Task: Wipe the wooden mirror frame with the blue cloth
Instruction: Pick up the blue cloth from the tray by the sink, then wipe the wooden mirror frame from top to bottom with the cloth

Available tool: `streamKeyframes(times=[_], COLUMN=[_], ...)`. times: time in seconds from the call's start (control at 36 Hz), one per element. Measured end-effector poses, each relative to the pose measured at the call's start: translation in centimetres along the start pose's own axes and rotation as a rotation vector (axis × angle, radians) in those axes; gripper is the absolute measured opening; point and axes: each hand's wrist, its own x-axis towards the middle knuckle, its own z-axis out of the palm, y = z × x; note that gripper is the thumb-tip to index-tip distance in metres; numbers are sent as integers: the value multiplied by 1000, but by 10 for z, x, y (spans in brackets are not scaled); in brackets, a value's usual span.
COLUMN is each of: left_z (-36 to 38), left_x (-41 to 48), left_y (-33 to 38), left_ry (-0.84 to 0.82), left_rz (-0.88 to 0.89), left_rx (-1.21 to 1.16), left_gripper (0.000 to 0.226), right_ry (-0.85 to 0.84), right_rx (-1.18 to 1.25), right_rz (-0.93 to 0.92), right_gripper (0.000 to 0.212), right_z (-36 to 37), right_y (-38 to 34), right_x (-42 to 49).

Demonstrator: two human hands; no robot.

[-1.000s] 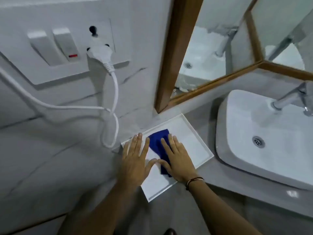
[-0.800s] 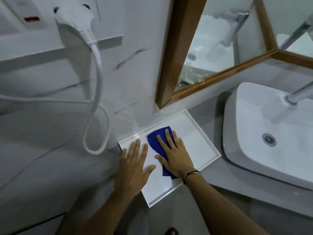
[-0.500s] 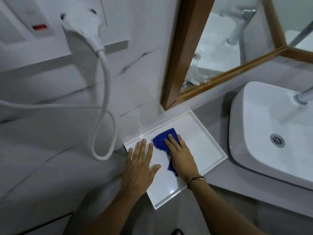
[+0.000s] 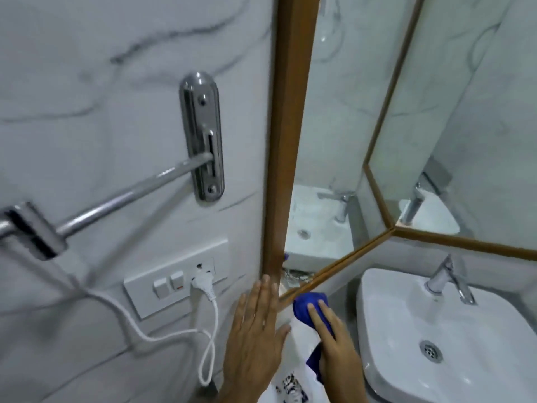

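The wooden mirror frame (image 4: 286, 135) runs up the marble wall, and its bottom rail slopes right from the lower left corner. My right hand (image 4: 334, 341) holds the blue cloth (image 4: 308, 308), bunched under its fingers, and presses it against the bottom rail close to that corner. My left hand (image 4: 257, 330) is raised flat with its fingers apart, its fingertips touching the lower end of the frame's left side. Part of the cloth hangs below my right palm.
A white basin (image 4: 441, 338) with a chrome tap (image 4: 444, 277) sits at the right. A chrome towel bar (image 4: 128, 196) and its bracket stick out of the wall at the left. Below is a switch plate (image 4: 177, 277) with a white plug and looping cord (image 4: 209, 341).
Both hands rose from the white tray to the frame's lower left corner. The right hand gathered the cloth and carried it up. The camera tilted upward, so the towel bar came into view.
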Motion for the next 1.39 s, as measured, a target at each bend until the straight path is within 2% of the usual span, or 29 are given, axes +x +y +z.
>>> streamKeyframes(times=[0.08, 0.17, 0.31, 0.42, 0.58, 0.67, 0.78, 0.83, 0.92, 1.0, 1.06, 1.11, 1.22, 1.39], left_z=[-52, -107, -219, -309, -429, -459, -461, -457, -456, -455, -455, -456, -457, -468], left_x=[45, 97, 188, 245, 308, 323, 335, 338, 341, 342, 342, 341, 340, 329], left_y=[2, 2, -3, -11, -23, -33, -37, -38, -40, -41, -40, -38, -35, -34], left_ry=[165, 300, 616, 776, 901, 935, 994, 1018, 1025, 1049, 1058, 1058, 1035, 991], left_rz=[-19, -61, -32, -6, 78, 135, 193, 198, 192, 182, 179, 168, 159, 168], left_rx=[26, 28, 57, 119, 250, 302, 326, 350, 376, 384, 394, 382, 372, 369], left_gripper=[70, 77, 87, 80, 77, 79, 78, 78, 79, 79, 77, 76, 74, 67], right_ry=[189, 322, 553, 673, 841, 936, 1071, 1085, 989, 854, 844, 859, 873, 798], right_rx=[41, 88, 122, 141, 209, 316, 565, 678, 819, 867, 858, 855, 767, 919], right_rz=[-83, -152, -288, -366, -391, -356, -284, -200, -47, -6, 18, -29, -233, -110], right_gripper=[102, 111, 83, 78, 90, 78, 54, 48, 44, 47, 49, 49, 52, 51], right_z=[-51, -105, -201, -266, -340, -368, -404, -424, -458, -481, -480, -468, -445, -473], right_y=[-15, -36, -81, -114, -148, -161, -174, -177, -177, -179, -185, -201, -221, -227], right_x=[35, 74, 144, 188, 246, 275, 331, 365, 414, 448, 457, 450, 425, 414])
